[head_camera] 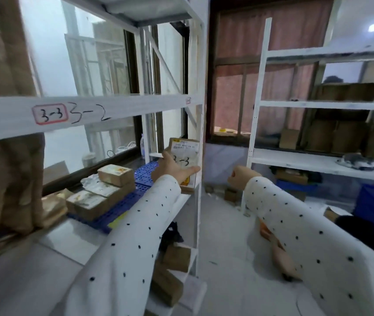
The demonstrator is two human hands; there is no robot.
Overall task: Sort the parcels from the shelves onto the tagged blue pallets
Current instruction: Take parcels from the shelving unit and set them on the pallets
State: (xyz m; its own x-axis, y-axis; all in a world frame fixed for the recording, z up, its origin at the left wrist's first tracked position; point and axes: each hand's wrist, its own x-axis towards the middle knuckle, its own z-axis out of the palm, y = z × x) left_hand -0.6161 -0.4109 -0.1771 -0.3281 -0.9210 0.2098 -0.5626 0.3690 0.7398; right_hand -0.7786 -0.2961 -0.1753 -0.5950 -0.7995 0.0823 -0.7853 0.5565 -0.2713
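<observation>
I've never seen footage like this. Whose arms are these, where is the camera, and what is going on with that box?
There is no machine here: a person wears one camera on the head, looking down at their own arms in dotted white sleeves. The left hand holds a small parcel marked "3-3" beside a white shelf, which carries a "3-3" tag. The right hand is closed in a loose fist and seems to hold nothing. Behind the shelf, a blue pallet on the floor already carries several brown parcels.
</observation>
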